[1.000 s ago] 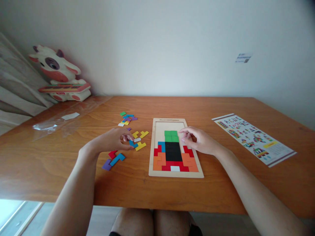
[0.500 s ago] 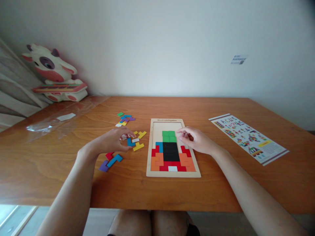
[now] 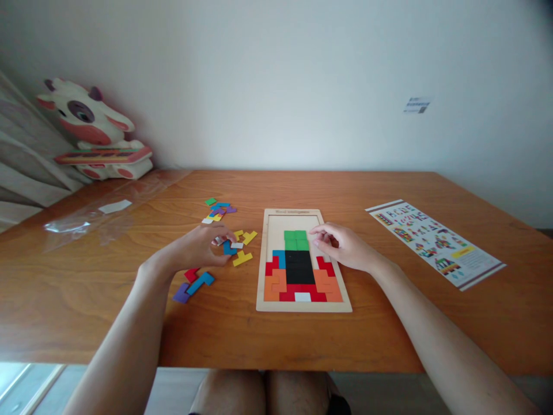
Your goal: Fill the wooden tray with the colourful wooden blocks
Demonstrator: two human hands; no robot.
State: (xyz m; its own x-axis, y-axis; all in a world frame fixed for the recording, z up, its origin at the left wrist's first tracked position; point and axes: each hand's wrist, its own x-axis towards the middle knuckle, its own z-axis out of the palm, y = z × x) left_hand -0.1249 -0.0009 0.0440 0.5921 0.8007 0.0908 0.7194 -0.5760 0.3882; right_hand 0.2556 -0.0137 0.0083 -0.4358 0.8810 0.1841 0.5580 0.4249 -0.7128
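Observation:
My left hand point(image 3: 201, 245) hovers over loose puzzle pieces, thumb and fingers apart. Its fingertips are close to a blue piece point(image 3: 228, 248) and a small white piece point(image 3: 237, 246); whether they touch is unclear. Yellow pieces point(image 3: 242, 259) lie just right of it. At the right rim of the wooden puzzle tray point(image 3: 261, 288) is my right hand point(image 3: 339, 245), its thumb and index finger apart with nothing visible between them. Inside the tray sit green squares point(image 3: 296, 240), black pieces point(image 3: 299, 267), a blue piece point(image 3: 282, 259), red pieces point(image 3: 298, 291) and orange pieces point(image 3: 275, 285).
Red, blue and purple pieces point(image 3: 181, 293) lie nearer me on the left; another small cluster, including a green piece point(image 3: 210, 202), lies farther back. A printed pattern sheet point(image 3: 432, 245) rests at right. Clear plastic wrapping point(image 3: 69, 226) and a cow toy keyboard point(image 3: 106, 155) are at left.
My left wrist has shifted slightly to the right, its fingers staying over the same pieces. My right hand stays at the tray's edge. The pieces in the tray look the same.

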